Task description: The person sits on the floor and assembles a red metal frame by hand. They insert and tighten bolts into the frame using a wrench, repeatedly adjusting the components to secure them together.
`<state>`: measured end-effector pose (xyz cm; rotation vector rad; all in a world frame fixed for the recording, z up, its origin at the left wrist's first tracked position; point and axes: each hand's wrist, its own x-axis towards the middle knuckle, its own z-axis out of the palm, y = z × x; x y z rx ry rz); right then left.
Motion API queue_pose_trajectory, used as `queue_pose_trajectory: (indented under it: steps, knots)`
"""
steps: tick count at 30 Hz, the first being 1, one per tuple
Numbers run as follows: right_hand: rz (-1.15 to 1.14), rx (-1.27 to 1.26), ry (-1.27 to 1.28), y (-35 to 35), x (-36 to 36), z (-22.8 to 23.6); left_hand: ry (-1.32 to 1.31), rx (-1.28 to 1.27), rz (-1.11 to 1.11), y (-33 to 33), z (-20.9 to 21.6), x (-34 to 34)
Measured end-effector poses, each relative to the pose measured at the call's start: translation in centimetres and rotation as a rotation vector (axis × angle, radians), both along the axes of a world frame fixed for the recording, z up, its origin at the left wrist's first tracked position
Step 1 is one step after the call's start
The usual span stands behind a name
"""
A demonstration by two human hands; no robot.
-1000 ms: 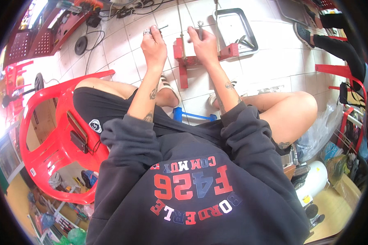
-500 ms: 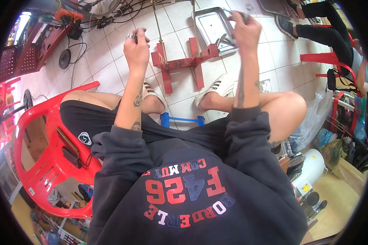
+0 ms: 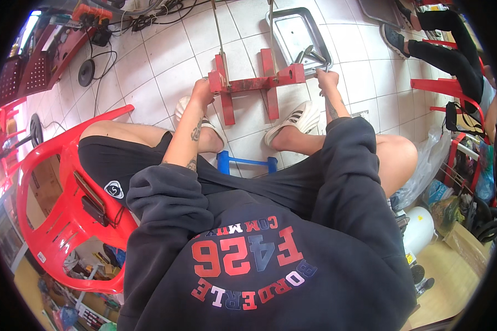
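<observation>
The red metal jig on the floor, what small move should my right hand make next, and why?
Probably lift one small metal piece out of the steel tray and bring it toward the red jig. Your right hand is at the tray's near edge, by the loose metal pieces, while your left hand already rests on the jig's left end, seemingly steadying it.
</observation>
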<state>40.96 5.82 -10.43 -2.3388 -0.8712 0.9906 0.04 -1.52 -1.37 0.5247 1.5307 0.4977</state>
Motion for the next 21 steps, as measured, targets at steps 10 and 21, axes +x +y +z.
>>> queue_pose_trajectory:
  steps: [10, 21]
  knots:
    - [0.510, -0.487, 0.168, -10.0, -7.1, -4.5, -0.068, 0.010, -0.018, 0.2, 3.2, 0.9]
    - [0.725, -0.045, 0.538, -10.0, -22.8, 5.8, 0.435, 0.515, -0.481, -2.2, 1.9, 2.1]
